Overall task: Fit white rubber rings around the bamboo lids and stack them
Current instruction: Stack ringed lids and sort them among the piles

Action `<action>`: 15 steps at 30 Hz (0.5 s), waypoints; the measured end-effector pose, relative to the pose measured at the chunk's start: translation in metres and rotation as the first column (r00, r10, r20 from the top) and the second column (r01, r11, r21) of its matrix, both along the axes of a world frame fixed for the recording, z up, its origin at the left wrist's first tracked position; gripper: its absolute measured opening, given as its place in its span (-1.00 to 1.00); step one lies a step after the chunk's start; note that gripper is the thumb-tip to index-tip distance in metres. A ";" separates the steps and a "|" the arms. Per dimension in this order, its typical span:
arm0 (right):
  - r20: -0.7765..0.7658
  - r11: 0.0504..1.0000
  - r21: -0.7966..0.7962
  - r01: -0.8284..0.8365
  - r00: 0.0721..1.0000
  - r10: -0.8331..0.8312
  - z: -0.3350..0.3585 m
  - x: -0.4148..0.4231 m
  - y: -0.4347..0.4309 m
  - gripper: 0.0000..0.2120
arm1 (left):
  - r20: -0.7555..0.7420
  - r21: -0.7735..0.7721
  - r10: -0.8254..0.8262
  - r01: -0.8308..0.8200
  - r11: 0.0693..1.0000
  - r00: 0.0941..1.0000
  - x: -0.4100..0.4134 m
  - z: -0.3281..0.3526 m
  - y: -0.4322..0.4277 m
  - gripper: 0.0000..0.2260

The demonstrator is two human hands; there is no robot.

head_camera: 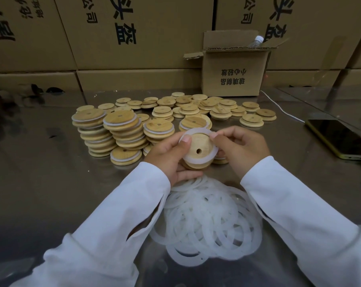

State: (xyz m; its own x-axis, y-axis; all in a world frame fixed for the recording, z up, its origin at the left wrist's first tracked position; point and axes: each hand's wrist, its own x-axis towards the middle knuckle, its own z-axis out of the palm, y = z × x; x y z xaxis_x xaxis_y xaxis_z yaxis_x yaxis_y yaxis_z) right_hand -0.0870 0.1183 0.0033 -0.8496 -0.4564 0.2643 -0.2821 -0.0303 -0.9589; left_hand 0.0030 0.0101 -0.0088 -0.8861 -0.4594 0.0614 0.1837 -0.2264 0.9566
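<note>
Lid (198, 145) faces us, left hand (171, 157) gripping it at nine o'clock, right hand (240, 150) pinching the ring (193, 160) at two o'clock, both equally near.

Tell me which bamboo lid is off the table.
The lid gripped between the left hand and right hand, white ring around it; the other lids rest on the table.

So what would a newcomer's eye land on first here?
At centre frame, the left hand grips a bamboo lid above the steel table, while the right hand pinches a white ring laid over it. Nearest the camera lies a heap of loose rings. Behind the hands, to the left, stand stacks of ringed lids, with bare lids scattered further back.
</note>
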 end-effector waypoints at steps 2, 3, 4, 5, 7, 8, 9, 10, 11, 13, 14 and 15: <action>0.026 1.000 -0.006 0.003 1.000 -0.003 0.001 -0.001 0.001 -0.81 | -0.016 -0.041 0.018 -0.018 0.999 1.000 0.000 0.000 0.002 -0.82; 0.031 1.000 -0.010 0.000 1.000 0.000 0.001 -0.001 0.001 -0.81 | -0.022 -0.059 0.034 -0.035 0.998 0.999 0.000 0.000 0.002 -0.82; 0.025 1.000 -0.014 -0.005 1.000 0.005 0.001 -0.001 0.001 -0.81 | -0.027 -0.070 0.052 -0.054 0.996 0.998 0.000 -0.001 0.003 -0.83; 0.013 1.000 -0.015 -0.012 1.000 0.012 0.001 0.000 0.001 -0.82 | -0.029 -0.075 0.070 -0.072 0.995 0.997 0.000 -0.001 0.003 -0.84; 0.001 0.999 -0.011 -0.030 1.000 0.030 0.000 0.000 0.001 -0.82 | -0.032 -0.085 0.109 -0.111 0.990 0.994 0.000 -0.001 0.003 -0.85; 0.002 0.999 -0.008 -0.041 0.999 0.041 0.000 0.001 0.001 -0.83 | -0.032 -0.095 0.128 -0.131 0.987 0.991 0.000 0.000 0.003 -0.86; 0.006 0.999 -0.005 -0.050 0.999 0.050 -0.001 0.001 0.001 -0.83 | -0.032 -0.109 0.144 -0.147 0.983 0.989 0.000 0.000 0.004 -0.87; 0.009 0.998 -0.003 -0.057 0.998 0.057 -0.001 0.002 0.001 -0.84 | -0.034 -0.127 0.159 -0.162 0.979 0.987 0.000 0.000 0.004 -0.87; 0.011 0.998 0.000 -0.059 0.998 0.059 -0.001 0.002 0.000 -0.84 | -0.037 -0.153 0.173 -0.177 0.972 0.984 0.001 0.000 0.004 -0.88; 0.007 0.998 0.000 -0.059 0.998 0.059 -0.001 0.002 0.001 -0.83 | -0.053 -0.218 0.201 -0.207 0.954 0.978 0.001 0.000 0.005 -0.88; 0.006 0.998 -0.003 -0.059 0.998 0.059 0.000 0.002 0.001 -0.83 | -0.064 -0.245 0.212 -0.221 0.944 0.975 0.002 0.000 0.005 -0.87; 0.007 0.998 -0.007 -0.061 0.998 0.061 0.000 0.003 0.001 -0.83 | -0.077 -0.263 0.220 -0.232 0.937 0.973 0.002 0.000 0.005 -0.87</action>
